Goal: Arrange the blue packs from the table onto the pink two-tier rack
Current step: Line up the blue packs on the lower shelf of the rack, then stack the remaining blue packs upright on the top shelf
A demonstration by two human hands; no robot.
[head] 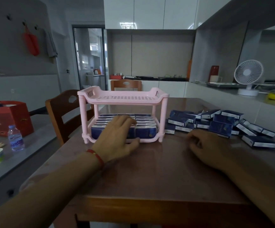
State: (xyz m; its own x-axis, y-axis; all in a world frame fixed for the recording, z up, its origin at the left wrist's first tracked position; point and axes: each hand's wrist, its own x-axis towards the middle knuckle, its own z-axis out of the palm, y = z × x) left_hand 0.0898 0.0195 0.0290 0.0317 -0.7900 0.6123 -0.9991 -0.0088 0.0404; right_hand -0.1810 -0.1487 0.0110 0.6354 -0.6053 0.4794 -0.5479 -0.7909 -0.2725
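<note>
Your two hands sit nearest on the brown table [149, 178]: your left hand [117, 137] reaches into the lower tier of the one pink rack [123, 97], fingers laid fairly straight over the blue packs [145, 127] there, three rows across, thumb by the front rail. Your right hand [205, 145] rests loosely curled, holding nothing, just before the loose pile of packs [222, 123], too jumbled to count

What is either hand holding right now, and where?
Nothing visibly held. The left hand reaches onto the packs in the rack's lower tier; the right hand rests loosely curled on the table.
</note>
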